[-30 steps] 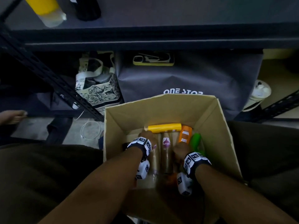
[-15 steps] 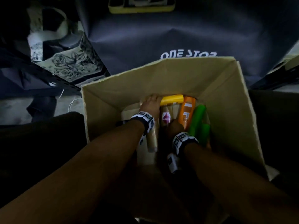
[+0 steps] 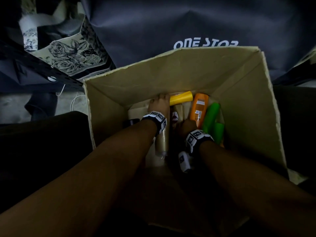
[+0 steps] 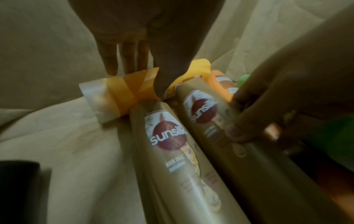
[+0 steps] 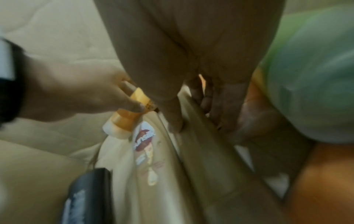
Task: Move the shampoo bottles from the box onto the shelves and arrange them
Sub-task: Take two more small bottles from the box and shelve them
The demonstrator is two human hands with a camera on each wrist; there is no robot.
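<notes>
Cardboard box (image 3: 248,106), both hands inside. Left hand (image 3: 158,105) pinching yellow clear-capped bottle (image 4: 122,97) lying crosswise at far wall. Just right of it, right hand (image 4: 268,106) curled round right-hand one of two gold Sunsilk bottles (image 4: 206,115); orange bottle (image 3: 199,108), green bottle (image 3: 212,118) further right.

The cardboard box (image 3: 248,106) is showing matt, fibrous walls with ragged torn rims. The gold bottles (image 4: 172,159) are gleaming as smooth glossy plastic with shiny printed labels. The yellow bottle (image 4: 132,92) is looking like satin plastic ending in a translucent frosted cap. The orange bottle (image 3: 199,108) and the green bottle (image 3: 211,118) are shining smoothly. The dark bag (image 3: 153,31) behind is appearing as matt woven cloth.
</notes>
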